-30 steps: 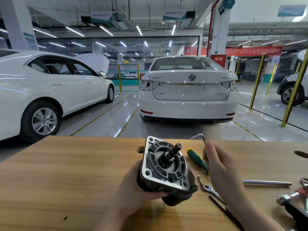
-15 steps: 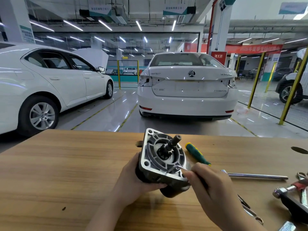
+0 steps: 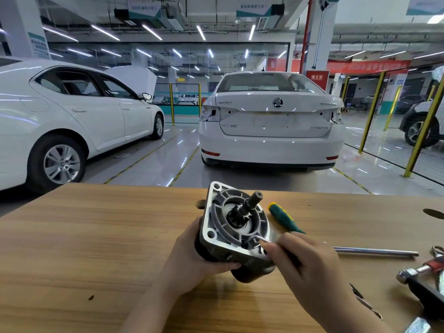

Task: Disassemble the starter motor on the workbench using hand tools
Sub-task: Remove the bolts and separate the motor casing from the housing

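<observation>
Two white cars fill the workshop floor beyond the bench, one side-on at the left (image 3: 72,121) and one seen from the rear straight ahead (image 3: 271,131). In front of them runs the wooden tabletop (image 3: 96,236).

The starter motor (image 3: 230,227) is held just above the tabletop's middle, tilted so that its square aluminium flange faces up and toward the camera. Its dark shaft (image 3: 252,200) points up and away. The left hand (image 3: 192,260) grips the motor's dark body from the left and beneath, fingers (image 3: 228,265) curled round the underside. The right hand (image 3: 310,270) comes in from the right, its fingers (image 3: 271,248) pinched narrow on a thin bent metal tool (image 3: 262,238). The tool's tip sits in the flange face near the lower right corner, but exactly what it touches there I cannot tell.

On the tabletop behind the right hand lies a green-handled screwdriver (image 3: 283,218), just beside the flange. A chrome rod (image 3: 374,251) lies flat farther right, and at the right edge sit a few more metal tools (image 3: 418,272), partly cut off.
</observation>
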